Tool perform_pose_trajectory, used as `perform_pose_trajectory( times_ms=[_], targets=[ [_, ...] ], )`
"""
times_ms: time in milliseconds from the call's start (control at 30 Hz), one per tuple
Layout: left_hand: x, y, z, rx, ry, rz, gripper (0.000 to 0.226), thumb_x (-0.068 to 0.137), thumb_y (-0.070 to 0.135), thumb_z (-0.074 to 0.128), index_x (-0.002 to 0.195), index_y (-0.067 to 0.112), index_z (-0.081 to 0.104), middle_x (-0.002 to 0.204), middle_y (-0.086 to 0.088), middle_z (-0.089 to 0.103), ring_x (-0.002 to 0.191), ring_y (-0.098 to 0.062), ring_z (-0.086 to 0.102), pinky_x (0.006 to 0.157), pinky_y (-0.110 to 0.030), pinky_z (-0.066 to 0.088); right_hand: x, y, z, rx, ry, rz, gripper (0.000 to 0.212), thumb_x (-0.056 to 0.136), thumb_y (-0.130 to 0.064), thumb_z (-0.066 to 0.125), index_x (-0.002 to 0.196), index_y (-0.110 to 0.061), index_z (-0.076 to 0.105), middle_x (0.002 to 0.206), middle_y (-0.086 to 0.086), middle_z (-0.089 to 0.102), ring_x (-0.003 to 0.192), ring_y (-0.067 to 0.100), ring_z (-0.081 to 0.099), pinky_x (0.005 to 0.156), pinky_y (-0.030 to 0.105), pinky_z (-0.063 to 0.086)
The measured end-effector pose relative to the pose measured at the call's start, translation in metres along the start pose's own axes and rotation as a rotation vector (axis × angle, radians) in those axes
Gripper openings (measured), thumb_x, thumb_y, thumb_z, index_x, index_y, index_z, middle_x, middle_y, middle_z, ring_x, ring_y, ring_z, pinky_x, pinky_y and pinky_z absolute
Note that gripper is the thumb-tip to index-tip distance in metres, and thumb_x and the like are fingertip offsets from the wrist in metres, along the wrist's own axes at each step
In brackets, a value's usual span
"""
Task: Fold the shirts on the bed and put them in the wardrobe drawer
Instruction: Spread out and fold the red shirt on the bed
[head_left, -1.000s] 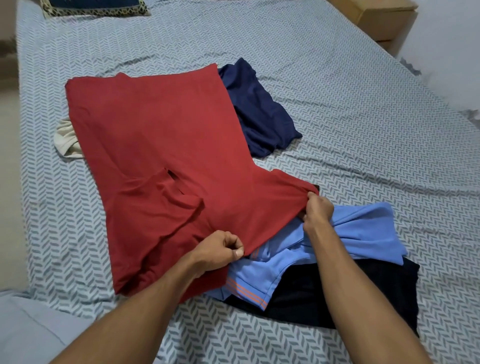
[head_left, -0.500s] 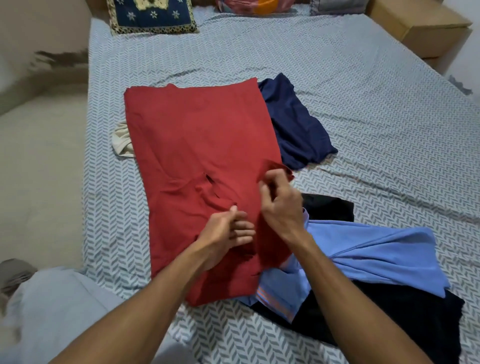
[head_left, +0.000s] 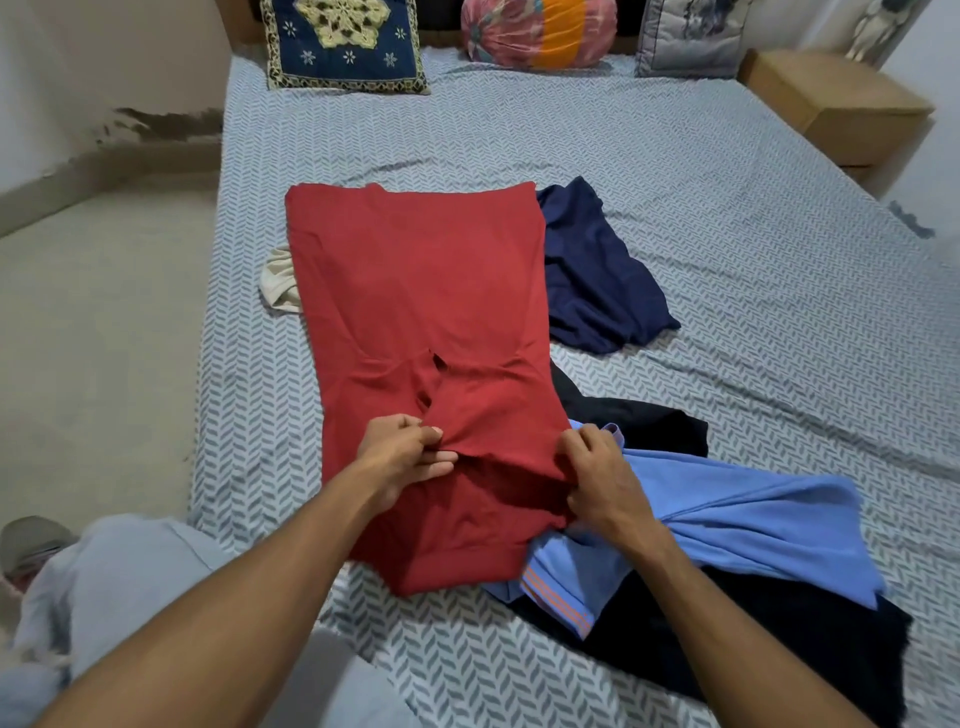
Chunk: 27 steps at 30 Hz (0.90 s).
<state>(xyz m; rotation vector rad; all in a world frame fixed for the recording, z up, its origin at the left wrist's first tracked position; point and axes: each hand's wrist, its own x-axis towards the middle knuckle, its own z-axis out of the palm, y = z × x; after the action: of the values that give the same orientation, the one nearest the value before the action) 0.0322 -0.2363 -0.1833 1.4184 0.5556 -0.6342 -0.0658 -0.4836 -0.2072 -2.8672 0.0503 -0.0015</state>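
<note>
A red shirt (head_left: 421, 291) lies lengthwise on the bed (head_left: 727, 218), both sleeves folded in over its back. My left hand (head_left: 405, 454) pinches the red cloth near the collar end at the middle. My right hand (head_left: 597, 478) grips the shirt's right edge. Under the right edge lies a light blue shirt (head_left: 737, 514) on top of a black garment (head_left: 779, 634). A navy shirt (head_left: 597, 280) sits crumpled to the right of the red one. A cream garment (head_left: 278, 280) peeks out at its left.
Pillows stand at the head of the bed: a navy embroidered cushion (head_left: 343, 44), a pink and orange bolster (head_left: 540, 31), a grey pillow (head_left: 691, 39). A wooden nightstand (head_left: 836, 104) is at the far right. Bare floor (head_left: 98, 338) lies left of the bed.
My right hand has carried the right sleeve over onto the shirt's back and moved out to the right edge. My left hand shifted slightly. The view tilted up, showing the pillows.
</note>
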Motion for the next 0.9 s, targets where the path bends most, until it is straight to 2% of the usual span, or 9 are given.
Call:
perform_pose_trajectory(
  times_ms=[100,200,333,400,533,633,733,800,900],
  targets=[
    [-0.005,-0.004,-0.009,0.093,-0.047,0.032,0.019,0.092,-0.008,0.063,0.092,0.006,0.051,0.084,-0.017,0.063,0.061,-0.024,0.073,0.052,-0.033,0.062,-0.013,0.012,0.000,0.007,-0.058,0.005,0.038,0.057,-0.002,0.068,0.090,-0.014,0.056,0.095,0.007,0.052,0.089,0.033,0.049,0.065,0.038,0.048],
    [-0.013,-0.006,-0.020,0.178,-0.079,0.085,0.016,0.091,-0.011,0.063,0.094,0.002,0.054,0.084,-0.020,0.064,0.063,-0.026,0.071,0.057,-0.034,0.063,-0.015,0.010,-0.003,-0.008,-0.132,0.024,0.027,0.064,-0.033,0.061,0.088,-0.020,0.054,0.092,0.001,0.050,0.087,0.031,0.048,0.068,0.042,0.050],
    [-0.018,-0.002,-0.048,0.394,-0.071,0.283,0.012,0.089,-0.006,0.066,0.094,0.004,0.061,0.075,-0.020,0.068,0.055,-0.025,0.068,0.046,-0.029,0.054,-0.003,-0.012,-0.012,-0.109,-0.041,-0.017,0.036,0.069,-0.048,0.057,0.096,-0.024,0.056,0.099,-0.002,0.052,0.092,0.025,0.050,0.076,0.038,0.044],
    [-0.015,0.002,-0.068,0.546,-0.003,0.398,0.012,0.086,0.001,0.069,0.090,0.011,0.065,0.068,-0.011,0.070,0.054,-0.020,0.066,0.047,-0.026,0.049,0.014,-0.032,-0.014,0.024,-0.008,-0.048,0.035,0.079,-0.055,0.060,0.098,-0.026,0.062,0.097,-0.005,0.054,0.091,0.018,0.049,0.082,0.036,0.043],
    [-0.001,0.012,-0.089,0.870,0.042,0.559,0.016,0.080,0.010,0.076,0.090,0.022,0.070,0.081,0.003,0.070,0.075,-0.013,0.065,0.070,-0.026,0.050,0.062,-0.062,-0.009,0.126,-0.118,-0.071,0.011,0.085,-0.031,0.067,0.090,-0.023,0.061,0.086,-0.004,0.056,0.085,0.026,0.059,0.077,0.040,0.049],
    [0.018,0.018,-0.092,1.035,-0.076,0.613,0.028,0.078,0.016,0.079,0.104,0.021,0.072,0.094,0.002,0.066,0.088,-0.017,0.062,0.082,-0.030,0.051,0.092,-0.071,0.001,0.084,-0.296,-0.029,0.024,0.078,-0.030,0.078,0.085,-0.024,0.056,0.084,-0.004,0.057,0.084,0.024,0.058,0.077,0.040,0.047],
    [0.049,0.027,-0.096,1.190,-0.219,0.589,0.037,0.074,0.028,0.084,0.108,0.025,0.070,0.090,0.008,0.066,0.084,-0.013,0.062,0.072,-0.025,0.044,0.106,-0.069,0.013,0.064,-0.402,0.069,0.040,0.072,-0.034,0.085,0.072,-0.028,0.045,0.082,-0.004,0.055,0.077,0.020,0.052,0.073,0.039,0.045],
    [0.074,0.035,-0.096,1.201,-0.339,0.560,0.038,0.068,0.032,0.089,0.098,0.023,0.068,0.076,0.010,0.065,0.071,-0.012,0.063,0.064,-0.024,0.043,0.115,-0.067,0.019,0.070,-0.459,0.117,0.044,0.071,-0.031,0.087,0.070,-0.027,0.043,0.078,-0.003,0.054,0.073,0.019,0.051,0.072,0.039,0.044],
    [0.101,0.046,-0.090,1.120,-0.562,0.446,0.041,0.063,0.025,0.094,0.088,0.017,0.062,0.066,-0.001,0.070,0.047,-0.014,0.065,0.048,-0.023,0.050,0.126,-0.068,0.021,0.008,-0.578,0.179,0.045,0.072,-0.027,0.087,0.071,-0.020,0.043,0.075,-0.003,0.051,0.067,0.012,0.046,0.069,0.033,0.039]
  ],
)
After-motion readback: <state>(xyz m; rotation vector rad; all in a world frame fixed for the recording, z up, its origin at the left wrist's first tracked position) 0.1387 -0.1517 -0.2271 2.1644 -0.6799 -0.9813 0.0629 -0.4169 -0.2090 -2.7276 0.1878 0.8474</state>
